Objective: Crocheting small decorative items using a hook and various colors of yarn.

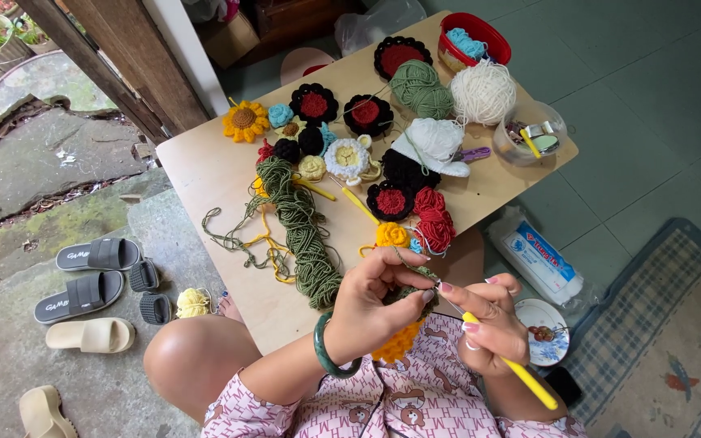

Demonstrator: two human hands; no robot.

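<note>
- Pinching a small green-and-yellow crocheted flower piece (403, 320) between thumb and fingers, the left hand (375, 304) holds it just off the near edge of the pale wooden desk (204, 170), above the lap.
- The right hand (488, 320) is closed around a yellow-handled crochet hook (513, 369).
- The hook's long axis slants from lower right up-left, its tip meeting the piece between both hands.
- A green yarn strand runs from the piece up toward the loose green yarn skein (306, 235) on the desk.

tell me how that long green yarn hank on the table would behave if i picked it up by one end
The green yarn hank would probably droop limp, since it is loose twisted strands. It likely feels light for its bulk. Stray loops trail off its left side, so it may snag the yellow strand beside it.
</note>
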